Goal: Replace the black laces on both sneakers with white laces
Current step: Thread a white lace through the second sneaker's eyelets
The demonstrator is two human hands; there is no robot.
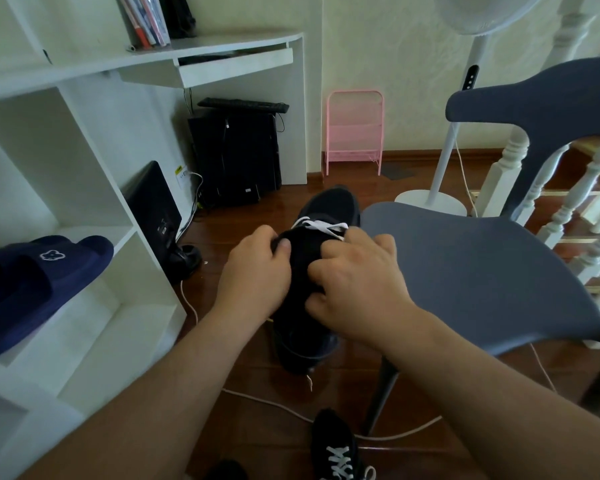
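Black sneaker [305, 271] is soft, light; white lace [321, 226] at 12 o'clock is limp. Left hand [253, 275] pinches the tongue, right hand [357, 289] fingers curl on the upper; hold lace near tip.

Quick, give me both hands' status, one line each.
Left hand: pinching the black sneaker at its left side.
Right hand: fingers curled on the same sneaker, near the white lace.

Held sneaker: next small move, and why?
Probably thread the white lace through the next pair of eyelets. On the held sneaker it crosses only near the toe, and both the left hand and right hand grip the upper there. The sneaker on the floor already shows white crossings.
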